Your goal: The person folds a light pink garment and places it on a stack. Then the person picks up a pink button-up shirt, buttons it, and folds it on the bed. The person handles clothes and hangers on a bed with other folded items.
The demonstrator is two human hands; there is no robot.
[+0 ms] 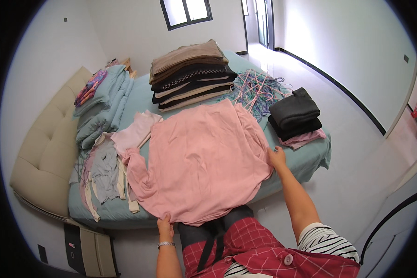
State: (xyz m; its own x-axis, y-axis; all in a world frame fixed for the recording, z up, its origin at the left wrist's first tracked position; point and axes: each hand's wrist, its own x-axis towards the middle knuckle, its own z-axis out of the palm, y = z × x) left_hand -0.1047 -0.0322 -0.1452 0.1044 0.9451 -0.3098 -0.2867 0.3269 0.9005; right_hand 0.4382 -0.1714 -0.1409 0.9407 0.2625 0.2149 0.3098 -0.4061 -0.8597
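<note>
A pink long-sleeved top (201, 160) lies spread over the near side of the bed, its lower part hanging past the edge towards my legs. My left hand (165, 226) pinches its near left edge, a bracelet or watch on the wrist. At the garment's right side, my right hand (276, 157) grips the cloth by the edge. One sleeve (139, 173) bends out on the left, and fabric is bunched along the right side. The fingertips of both hands are partly hidden by the cloth.
Folded clothes (191, 76) form a tall stack at the back. Tangled hangers (257, 90) lie right of it, beyond a small dark pile (294, 109). Loose garments (106, 166) and folded quilts (102, 111) sit left, by the padded headboard (48, 146). A nightstand (90, 250) stands lower left.
</note>
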